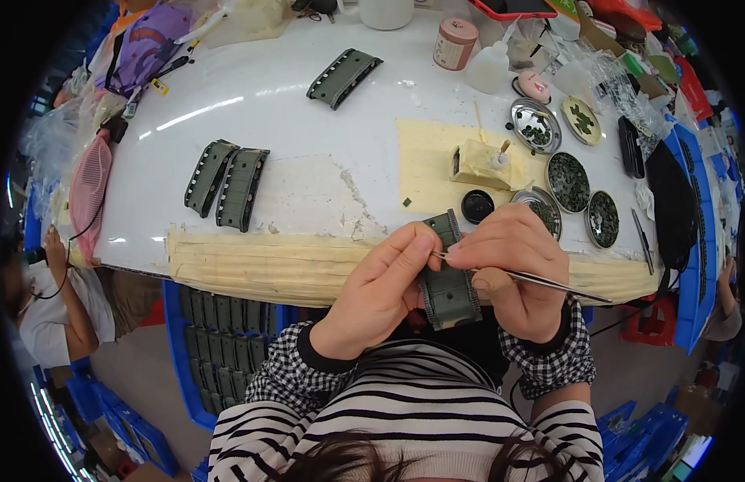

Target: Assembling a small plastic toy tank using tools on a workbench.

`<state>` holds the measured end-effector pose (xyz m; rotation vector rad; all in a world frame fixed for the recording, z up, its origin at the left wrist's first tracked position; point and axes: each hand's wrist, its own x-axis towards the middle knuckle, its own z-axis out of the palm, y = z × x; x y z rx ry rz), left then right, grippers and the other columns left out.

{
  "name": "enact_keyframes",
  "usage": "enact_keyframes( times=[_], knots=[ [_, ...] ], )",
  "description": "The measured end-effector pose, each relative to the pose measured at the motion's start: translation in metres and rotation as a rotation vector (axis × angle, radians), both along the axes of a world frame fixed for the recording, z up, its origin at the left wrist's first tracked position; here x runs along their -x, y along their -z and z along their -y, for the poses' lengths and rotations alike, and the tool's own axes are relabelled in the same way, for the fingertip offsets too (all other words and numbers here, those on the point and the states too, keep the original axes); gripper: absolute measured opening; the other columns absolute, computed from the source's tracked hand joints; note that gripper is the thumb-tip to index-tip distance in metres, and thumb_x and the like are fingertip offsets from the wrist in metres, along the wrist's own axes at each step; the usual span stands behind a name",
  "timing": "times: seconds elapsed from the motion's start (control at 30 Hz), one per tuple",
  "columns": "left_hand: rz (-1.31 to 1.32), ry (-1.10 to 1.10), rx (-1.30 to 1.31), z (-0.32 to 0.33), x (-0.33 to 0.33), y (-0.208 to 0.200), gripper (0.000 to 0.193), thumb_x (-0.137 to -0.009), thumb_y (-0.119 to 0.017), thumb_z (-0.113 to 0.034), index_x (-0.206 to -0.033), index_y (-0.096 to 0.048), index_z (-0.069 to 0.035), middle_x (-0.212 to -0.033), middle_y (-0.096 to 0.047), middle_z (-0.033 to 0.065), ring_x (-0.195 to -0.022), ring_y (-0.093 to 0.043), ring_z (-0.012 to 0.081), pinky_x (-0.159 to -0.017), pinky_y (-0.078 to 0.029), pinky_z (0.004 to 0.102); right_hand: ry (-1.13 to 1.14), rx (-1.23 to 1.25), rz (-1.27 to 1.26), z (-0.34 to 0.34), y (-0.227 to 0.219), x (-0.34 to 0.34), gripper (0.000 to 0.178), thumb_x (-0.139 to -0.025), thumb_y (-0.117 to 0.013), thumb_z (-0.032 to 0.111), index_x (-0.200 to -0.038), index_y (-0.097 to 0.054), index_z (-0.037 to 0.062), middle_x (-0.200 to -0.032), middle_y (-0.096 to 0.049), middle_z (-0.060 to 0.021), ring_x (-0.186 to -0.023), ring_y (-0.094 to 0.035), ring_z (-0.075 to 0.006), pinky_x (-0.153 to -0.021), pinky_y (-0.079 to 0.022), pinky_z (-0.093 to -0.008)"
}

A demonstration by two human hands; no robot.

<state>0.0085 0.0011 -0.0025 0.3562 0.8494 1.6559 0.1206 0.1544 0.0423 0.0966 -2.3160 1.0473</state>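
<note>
My left hand (379,289) grips a long dark green plastic part (450,299) with rows of small details along its edges, held over the table's front edge. Metal tweezers (557,285) are in my right hand (517,269), their tips against the part's middle, close to my left thumb. Whether a small piece is between the tips is too fine to make out. Two similar green parts (242,189) lie side by side at the left, and another green part (344,78) rests farther back.
At the right stand round dishes of small green pieces (567,182), a black cap (477,206) and a small tape-covered block (489,165). A blue crate (173,337) of green parts sits below the table. People are at both sides, one with a hand (55,251) near the table.
</note>
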Motion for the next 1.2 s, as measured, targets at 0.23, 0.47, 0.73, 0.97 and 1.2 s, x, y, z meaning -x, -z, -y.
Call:
enact_keyframes(
  times=[0.23,0.47,0.73,0.97,1.2],
  knots=[
    [0.081,0.014,-0.010,-0.003,0.000,-0.015,0.029,-0.106,-0.033,-0.029,-0.091,-0.043,-0.006,-0.089,-0.053,0.0025,-0.087,-0.064,0.0115,-0.072,-0.056,0.0227,0.001,0.270,0.065,0.000,-0.007,-0.008,0.014,-0.083,-0.069,0.013,-0.092,-0.069,0.0014,-0.084,-0.068,-0.0111,-0.074,-0.063,-0.0254,-0.069,-0.049,-0.0330],
    [0.030,0.083,-0.039,-0.002,0.002,-0.008,0.032,-0.106,-0.032,-0.032,-0.089,-0.043,-0.007,-0.087,-0.050,0.0023,-0.087,-0.057,0.0102,-0.070,-0.050,0.0222,-0.054,0.221,0.088,-0.003,-0.011,-0.004,0.014,-0.081,-0.069,0.007,-0.092,-0.070,-0.0015,-0.084,-0.067,-0.0112,-0.075,-0.062,-0.0232,-0.068,-0.050,-0.0300],
    [0.035,0.101,-0.015,-0.002,0.002,-0.013,0.032,-0.105,-0.033,-0.033,-0.086,-0.044,-0.009,-0.084,-0.044,-0.0010,-0.076,-0.044,0.0077,-0.067,-0.040,0.0235,-0.071,0.254,0.088,-0.002,-0.009,-0.003,0.013,-0.080,-0.069,0.005,-0.092,-0.070,-0.0012,-0.083,-0.067,-0.0111,-0.074,-0.062,-0.0222,-0.067,-0.049,-0.0295],
    [0.079,0.078,-0.033,-0.004,-0.001,-0.015,0.032,-0.105,-0.034,-0.033,-0.087,-0.044,-0.009,-0.085,-0.047,0.0014,-0.082,-0.051,0.0124,-0.066,-0.045,0.0227,-0.070,0.257,0.085,-0.002,-0.008,-0.003,0.011,-0.082,-0.068,0.005,-0.091,-0.070,-0.0012,-0.083,-0.067,-0.0111,-0.074,-0.062,-0.0219,-0.067,-0.049,-0.0293],
    [0.031,0.105,-0.016,-0.003,0.002,-0.015,0.032,-0.105,-0.033,-0.033,-0.087,-0.044,-0.009,-0.083,-0.043,-0.0015,-0.075,-0.044,0.0073,-0.066,-0.041,0.0226,-0.064,0.283,0.106,0.000,-0.007,-0.003,0.010,-0.084,-0.067,0.006,-0.091,-0.070,-0.0006,-0.083,-0.066,-0.0107,-0.073,-0.061,-0.0203,-0.066,-0.049,-0.0281]
  ],
)
